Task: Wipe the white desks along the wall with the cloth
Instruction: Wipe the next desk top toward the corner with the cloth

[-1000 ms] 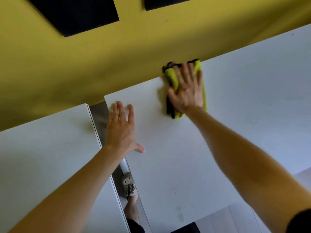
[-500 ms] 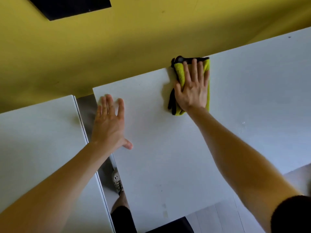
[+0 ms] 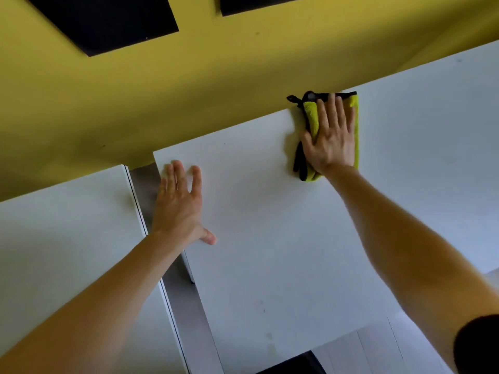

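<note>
- I see a yellow wall (image 3: 189,103) filling the top of my view, with two black panels (image 3: 108,22) set on it, both cut off by the frame.
- The right counter (image 3: 270,252), white and bare over most of its top, runs from the wall down towards me. A few faint specks show on its near part.
- The left counter (image 3: 67,225) is white too and stands beside it, its far edge also at the wall.
- A narrow gap (image 3: 143,184) parts the two counters, so they are near each other but not touching.
- Pale floor (image 3: 378,346) shows past the near edge of the right counter, and a dark object (image 3: 294,364) sits at the bottom edge of my view. I cannot tell what it is.
- Both bare forearms reach forward from the lower corners, and a dark sleeve (image 3: 478,344) shows on the right one.
- The left hand (image 3: 178,209) lies palm down at the left edge of the right counter, partly over the gap. Its fingers (image 3: 178,176) are straight and slightly spread, the thumb sticks out to the right, and it holds nothing.
- The right hand (image 3: 332,139) lies flat on the cloth, pressing it to the counter. Its fingers (image 3: 333,109) are straight and close together, pointing at the wall and not curled around anything.
- The cloth (image 3: 310,117), yellow-green with black trim, is folded and sits on the right counter at its far edge, touching the wall. A small black loop sticks out at its far left corner.
</note>
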